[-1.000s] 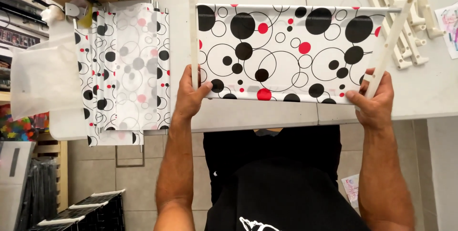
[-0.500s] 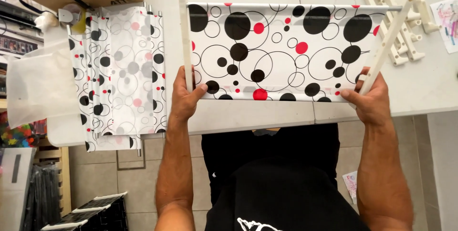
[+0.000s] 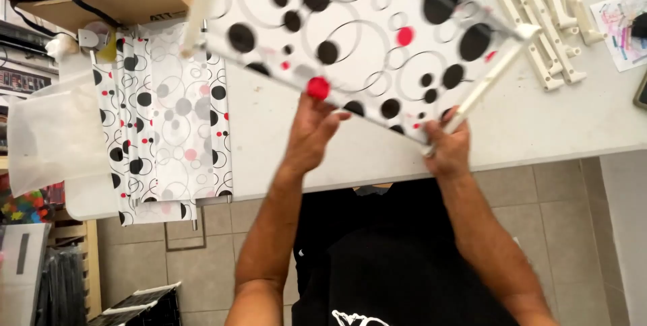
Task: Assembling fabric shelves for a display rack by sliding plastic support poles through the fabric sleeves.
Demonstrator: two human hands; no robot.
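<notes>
Both forearms bare, reaching up and away from the torso, elbows bent low near the body. Left hand: wrist roughly straight, fingers curled up and closed in a pinch grip, thumb toward the right. Right hand: a little nearer and well apart to the right, fist closed tight, knuckles facing the camera.

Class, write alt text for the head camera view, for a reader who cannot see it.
Two bare hands lift a tilted white fabric panel printed with black, red and grey circles above a white table; the left hand grips its lower edge and the right hand grips a white corner rod. More folded spotted fabric lies at left, white plastic brackets at upper right.
</notes>
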